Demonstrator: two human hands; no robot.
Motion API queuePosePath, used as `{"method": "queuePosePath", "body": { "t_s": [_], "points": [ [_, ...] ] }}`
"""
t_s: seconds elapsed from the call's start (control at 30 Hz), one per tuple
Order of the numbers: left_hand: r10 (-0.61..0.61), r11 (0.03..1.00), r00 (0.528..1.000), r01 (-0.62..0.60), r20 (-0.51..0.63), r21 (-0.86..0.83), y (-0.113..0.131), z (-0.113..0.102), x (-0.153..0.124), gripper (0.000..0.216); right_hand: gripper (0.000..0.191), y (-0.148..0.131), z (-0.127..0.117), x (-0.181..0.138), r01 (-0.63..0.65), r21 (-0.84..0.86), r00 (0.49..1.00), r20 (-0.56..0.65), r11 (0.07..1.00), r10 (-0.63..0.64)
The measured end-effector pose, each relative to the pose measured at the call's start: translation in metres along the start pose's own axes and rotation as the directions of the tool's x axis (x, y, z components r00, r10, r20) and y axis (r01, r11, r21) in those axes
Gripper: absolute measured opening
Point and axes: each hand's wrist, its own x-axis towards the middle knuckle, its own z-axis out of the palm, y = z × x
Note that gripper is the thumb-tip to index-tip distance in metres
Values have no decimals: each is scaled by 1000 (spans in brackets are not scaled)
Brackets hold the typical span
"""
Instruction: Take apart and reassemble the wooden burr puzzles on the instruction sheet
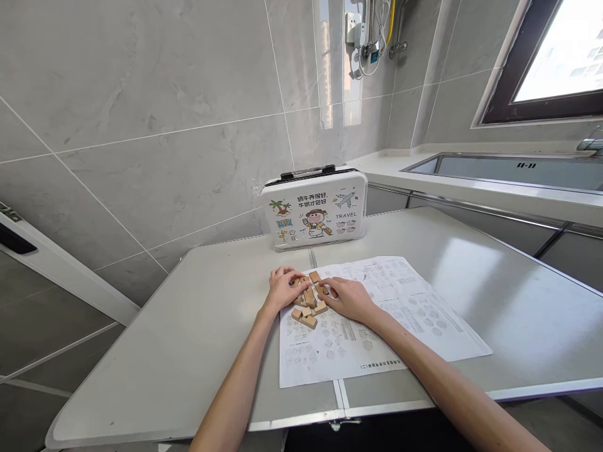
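Small angular tan-brown wooden pcs (309, 296) clustered btwn both hands, on a thin white printed paper sheet (414, 314) spread over a pale grey, metal-edged folding surface (211, 307). Group of paler wooden blocks (307, 320) just on the near side of the cluster, also on paper.

Bare L hand (283, 290) at left of cluster: fingers part-curled, thumb reaching over the top, touching brown pcs; firm grip vs. light steadying, can't tell. Bare R hand (351, 299) at right of cluster: thumb + index bent, narrow gap, at the edge of the brown pcs, other fingers loosely folded; actual hold, can't tell.

Step in hand, judging by pose: close 2-hand handling of the brown pcs. To do well: brace w/ L, nudge w/ R, 1 pc at a time. Use fingertip pads, light pressure, no sideways shove, to avoid scattering neighbours. Keep R forearm (400, 342) light over the sheet; dragging paper would prob. shift everything. Watch the straight metal-trimmed joint (340, 395) running under the paper; poss. uneven spot. Leave white cartoon-print case (320, 216) upright behind, well apart from pcs.
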Motion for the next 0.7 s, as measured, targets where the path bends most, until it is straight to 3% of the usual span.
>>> {"method": "queuePosePath", "body": {
  "t_s": [0.2,0.43,0.6,0.7],
  "points": [
    [30,1000,997,-30,67,3,0,-2,-2,64,35,1,0,1,-3,22,1000,3,1000,3],
    [40,999,991,-41,130,5,0,-10,-3,70,35,3,1,1,4,43,1000,0,999,-4],
    [99,995,959,-95,267,-27,-4,-20,-4,88,33,4,0,1,10,38,1000,13,999,-11],
    [123,992,949,-120,291,-26,-5,-22,-6,98,31,4,1,1,8,41,1000,4,999,-8]
  ]
}}
